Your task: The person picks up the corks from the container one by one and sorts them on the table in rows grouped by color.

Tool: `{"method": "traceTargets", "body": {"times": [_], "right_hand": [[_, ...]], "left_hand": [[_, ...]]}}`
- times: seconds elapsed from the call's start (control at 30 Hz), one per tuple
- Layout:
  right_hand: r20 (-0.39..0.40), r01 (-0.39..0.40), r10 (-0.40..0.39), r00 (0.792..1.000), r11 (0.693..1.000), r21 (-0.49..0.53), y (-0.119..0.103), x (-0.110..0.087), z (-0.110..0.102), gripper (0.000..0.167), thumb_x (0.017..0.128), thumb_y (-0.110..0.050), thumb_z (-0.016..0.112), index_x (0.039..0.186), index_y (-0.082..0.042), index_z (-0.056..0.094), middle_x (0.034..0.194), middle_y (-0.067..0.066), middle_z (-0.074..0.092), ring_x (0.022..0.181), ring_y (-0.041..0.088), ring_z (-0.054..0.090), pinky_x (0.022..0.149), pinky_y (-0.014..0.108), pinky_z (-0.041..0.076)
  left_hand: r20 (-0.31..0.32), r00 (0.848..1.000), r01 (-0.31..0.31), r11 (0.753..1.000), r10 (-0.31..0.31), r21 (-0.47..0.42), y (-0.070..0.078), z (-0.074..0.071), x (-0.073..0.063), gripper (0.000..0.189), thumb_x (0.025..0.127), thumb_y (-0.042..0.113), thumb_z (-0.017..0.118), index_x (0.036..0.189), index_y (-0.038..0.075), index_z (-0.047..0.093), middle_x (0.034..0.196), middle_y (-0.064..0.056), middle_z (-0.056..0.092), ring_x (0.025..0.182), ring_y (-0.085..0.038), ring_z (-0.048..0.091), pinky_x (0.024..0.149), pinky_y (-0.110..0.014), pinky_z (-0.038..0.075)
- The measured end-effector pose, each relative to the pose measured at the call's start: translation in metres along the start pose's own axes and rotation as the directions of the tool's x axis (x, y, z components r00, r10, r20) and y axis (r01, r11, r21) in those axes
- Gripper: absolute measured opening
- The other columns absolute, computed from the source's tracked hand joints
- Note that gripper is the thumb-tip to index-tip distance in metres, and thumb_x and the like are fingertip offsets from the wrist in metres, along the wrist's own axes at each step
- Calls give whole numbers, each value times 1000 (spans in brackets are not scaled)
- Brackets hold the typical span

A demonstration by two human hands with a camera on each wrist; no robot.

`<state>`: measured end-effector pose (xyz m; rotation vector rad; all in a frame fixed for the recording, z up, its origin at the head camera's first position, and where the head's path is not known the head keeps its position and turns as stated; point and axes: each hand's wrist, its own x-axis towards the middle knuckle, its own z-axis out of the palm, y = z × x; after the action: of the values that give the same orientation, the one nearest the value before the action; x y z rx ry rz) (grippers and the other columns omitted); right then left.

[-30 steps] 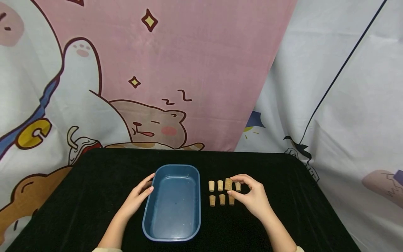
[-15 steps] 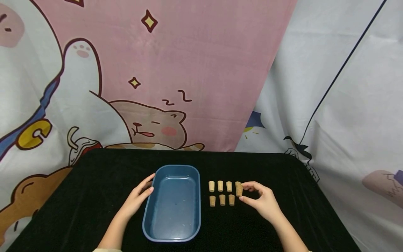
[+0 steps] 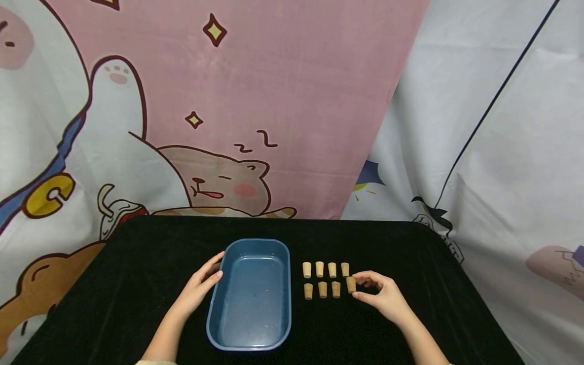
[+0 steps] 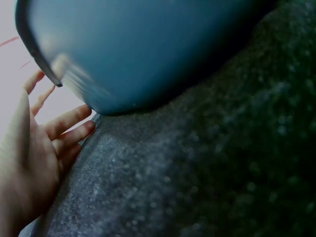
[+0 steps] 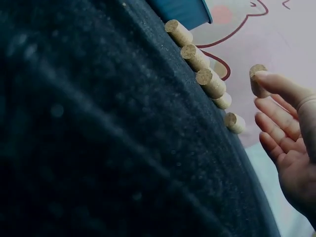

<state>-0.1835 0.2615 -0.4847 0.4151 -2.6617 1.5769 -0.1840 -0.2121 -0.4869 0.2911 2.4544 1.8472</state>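
My right hand point(image 3: 385, 298) pinches a tapered cork stopper point(image 3: 351, 285) between thumb and fingertips, at the right end of the nearer row. In the right wrist view, this held cork point(image 5: 257, 81) appears above the cloth. Several paler corks stand in the farther row, such as one cork point(image 3: 319, 269); the nearer row has 3 browner ones, among them a cork point(image 3: 322, 290). My left hand point(image 3: 199, 285) touches the left side of a blue rectangular tray point(image 3: 255, 304), which is bare inside. The left wrist view shows its fingers point(image 4: 74, 121) fairly straight against the tray's outer wall.
Black cloth point(image 3: 365, 339) covers the table under everything. Behind its far edge hangs a cartoon-printed curtain point(image 3: 301, 101) in pink and white. The cork rows lie just right of the tray.
My right hand has carried the cork rightward over the farther row, then down toward me to the right end of the nearer row. The left hand and tray stay put.
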Motion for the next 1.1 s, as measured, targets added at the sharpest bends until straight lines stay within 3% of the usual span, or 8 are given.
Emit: {"method": "traceTargets", "body": {"times": [0.13, 0.3, 1.1], "right_hand": [[18, -28, 27, 999, 1000, 13, 10, 0, 1, 37, 77, -18, 78, 111, -12, 64, 102, 2, 64, 96, 20, 59, 84, 31, 47], [45, -57, 57, 997, 998, 6, 20, 0, 2, 37, 79, -17, 77, 113, -9, 64, 104, 4, 64, 98, 20, 59, 84, 30, 47], [19, -95, 100, 995, 979, -183, 27, 4, 8, 38, 72, -20, 81, 107, -20, 67, 99, -5, 63, 95, 15, 57, 84, 37, 46]], "left_hand": [[-6, 1000, -11, 1000, 11, 18, -17, -1, 4, 51, 101, 23, 50, 149, 14, 34, 140, -25, 43, 124, -42, 45, 94, -55, 44], [-10, 1000, -14, 1000, 14, 3, -23, -1, 4, 51, 101, 26, 51, 149, 18, 35, 141, -22, 44, 125, -40, 45, 95, -54, 43], [-7, 1000, -21, 1000, 21, -13, -19, -1, 4, 51, 101, 26, 50, 149, 18, 35, 140, -23, 44, 123, -40, 46, 94, -54, 43]]}}
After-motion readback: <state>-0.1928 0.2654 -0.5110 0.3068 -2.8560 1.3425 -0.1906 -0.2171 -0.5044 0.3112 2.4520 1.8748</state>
